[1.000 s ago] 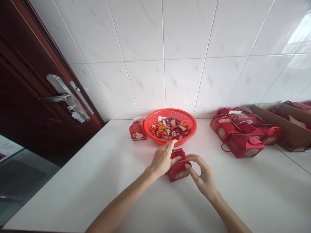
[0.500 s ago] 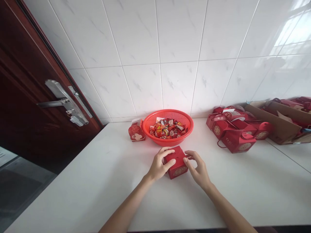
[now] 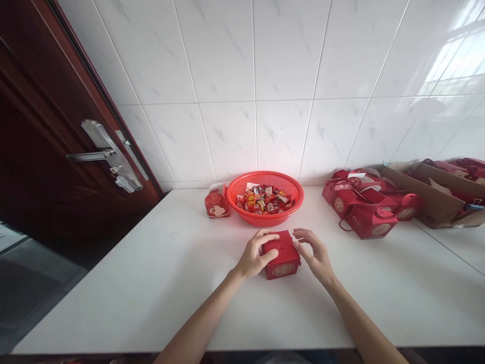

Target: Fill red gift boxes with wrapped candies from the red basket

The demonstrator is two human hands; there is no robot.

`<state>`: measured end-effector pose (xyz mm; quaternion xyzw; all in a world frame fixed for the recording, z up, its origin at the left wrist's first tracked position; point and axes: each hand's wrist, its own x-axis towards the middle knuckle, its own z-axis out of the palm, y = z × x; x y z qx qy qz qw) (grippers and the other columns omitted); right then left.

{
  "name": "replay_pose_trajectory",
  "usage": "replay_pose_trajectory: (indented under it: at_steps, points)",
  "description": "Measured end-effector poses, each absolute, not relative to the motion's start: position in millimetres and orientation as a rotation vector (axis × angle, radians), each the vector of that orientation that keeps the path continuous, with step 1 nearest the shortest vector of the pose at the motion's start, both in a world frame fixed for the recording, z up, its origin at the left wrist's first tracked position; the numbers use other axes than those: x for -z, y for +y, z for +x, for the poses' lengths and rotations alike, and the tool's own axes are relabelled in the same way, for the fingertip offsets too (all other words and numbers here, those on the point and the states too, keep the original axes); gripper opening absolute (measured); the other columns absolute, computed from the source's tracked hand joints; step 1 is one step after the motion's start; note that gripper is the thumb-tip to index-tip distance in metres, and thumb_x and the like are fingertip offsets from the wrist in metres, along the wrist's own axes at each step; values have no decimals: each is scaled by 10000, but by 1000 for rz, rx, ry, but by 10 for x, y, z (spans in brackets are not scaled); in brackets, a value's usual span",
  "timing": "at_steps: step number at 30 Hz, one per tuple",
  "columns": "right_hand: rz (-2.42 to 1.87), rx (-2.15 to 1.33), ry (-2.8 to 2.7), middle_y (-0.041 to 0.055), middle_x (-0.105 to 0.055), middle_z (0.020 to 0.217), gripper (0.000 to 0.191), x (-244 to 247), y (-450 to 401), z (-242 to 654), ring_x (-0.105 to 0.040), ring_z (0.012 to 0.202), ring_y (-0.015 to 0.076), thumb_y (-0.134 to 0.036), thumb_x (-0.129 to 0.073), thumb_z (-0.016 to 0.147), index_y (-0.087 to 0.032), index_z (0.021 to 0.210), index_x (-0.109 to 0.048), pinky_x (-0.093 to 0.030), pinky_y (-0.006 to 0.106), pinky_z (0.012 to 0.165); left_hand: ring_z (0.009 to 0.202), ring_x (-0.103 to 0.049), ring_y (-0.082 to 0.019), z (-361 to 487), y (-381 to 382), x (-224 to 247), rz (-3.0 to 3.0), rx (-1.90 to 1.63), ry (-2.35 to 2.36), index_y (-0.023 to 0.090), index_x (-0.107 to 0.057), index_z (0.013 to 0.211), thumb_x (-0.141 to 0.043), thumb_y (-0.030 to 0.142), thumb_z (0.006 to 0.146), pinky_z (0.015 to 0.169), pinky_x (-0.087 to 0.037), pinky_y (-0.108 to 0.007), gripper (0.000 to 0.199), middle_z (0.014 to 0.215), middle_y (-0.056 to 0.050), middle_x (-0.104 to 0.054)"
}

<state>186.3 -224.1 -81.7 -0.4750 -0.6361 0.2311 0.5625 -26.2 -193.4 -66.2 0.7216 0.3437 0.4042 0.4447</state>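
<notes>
A small red gift box stands on the white tabletop in front of me, with a gold round emblem on its front. Slits show in its flat top. My left hand holds the box from the left, its fingers and thumb lying over the top. At the right edge is my right hand, fingers apart and curved; its thumb is close to the box's upper corner, and I cannot tell if it touches. Just behind the box sits a red plastic basket holding many wrapped candies.
A patterned red packet stands left of the basket. Several red gift boxes with handles are piled at the right, beside an open cardboard carton of more red items. White tiled wall runs behind; a dark red door is left.
The red gift box has turned slightly, so its emblem side faces me more squarely. My right hand has drawn a little away from its side. The whole view has shifted slightly.
</notes>
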Motion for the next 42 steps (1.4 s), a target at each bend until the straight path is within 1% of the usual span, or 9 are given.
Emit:
replay_pose_trajectory:
  at_steps: [5,11,16,19,23,27,32,38,42]
  points:
    - [-1056,-535,-1786,91,-683,1156,132,580,-2218,1857,-658,1077,243,-322,-626,917,-247,962,-725,-533,406,951,1271,-564,-291,-265,-1929,674,1797,-1018,821,230,-719,1174,-695,334,806,1088,-473,-441,382,1341,-108,-591]
    - [-1061,-466,-2183,95,-679,1154,148,204,-2082,1799,-653,1050,259,-175,-633,852,-239,918,-749,-562,415,881,1280,-558,-292,-275,-1930,660,1843,-1051,798,244,-705,1185,-726,322,809,1104,-454,-461,384,1326,-106,-604]
    - [-986,-404,-2403,76,-714,1006,154,9,-1969,1749,-657,934,249,-132,-653,808,-235,765,-759,-562,392,806,1224,-590,-276,-282,-1955,661,1828,-1091,772,242,-610,1293,-743,359,824,1073,-473,-453,501,1305,-107,-624]
    - [-937,-399,-2441,66,-729,1058,171,-37,-1920,1748,-677,958,258,-114,-673,766,-247,702,-758,-558,398,838,1202,-599,-277,-293,-1958,678,1774,-1067,796,231,-569,1317,-760,384,810,1027,-503,-439,563,1324,-118,-608]
    - [-987,-277,-2609,62,-724,1167,188,-84,-1883,1715,-685,1028,296,-89,-688,714,-257,704,-770,-559,437,882,1240,-582,-289,-320,-1945,702,1729,-1030,860,222,-548,1323,-785,404,781,1022,-508,-435,619,1362,-130,-580]
    - [-1031,-259,-2665,61,-741,1125,226,-127,-1848,1665,-691,1032,315,-35,-671,643,-247,653,-747,-555,452,898,1242,-584,-287,-354,-1923,716,1712,-1031,865,215,-553,1321,-781,433,783,1057,-475,-444,624,1360,-134,-588]
    - [-1047,-329,-2585,44,-719,1215,176,-227,-1813,1792,-658,1139,332,-80,-680,617,-249,648,-720,-524,457,975,1281,-554,-280,-395,-1895,736,1613,-1023,848,209,-556,1329,-656,527,868,1111,-423,-445,569,1352,-134,-600]
    - [-1173,-339,-2460,45,-708,1241,134,-445,-1931,2160,-711,994,288,-151,-603,680,-244,628,-683,-575,380,798,1215,-595,-273,-408,-1856,779,1568,-963,857,220,-562,1327,-582,571,892,1049,-466,-428,560,1377,-136,-588]
    - [-1267,-293,-2361,44,-720,1209,105,-466,-2119,2496,-707,999,295,-235,-609,727,-255,661,-689,-587,379,747,1137,-640,-257,-399,-1833,827,1621,-923,904,219,-572,1320,-585,535,893,1021,-491,-430,531,1290,-121,-638]
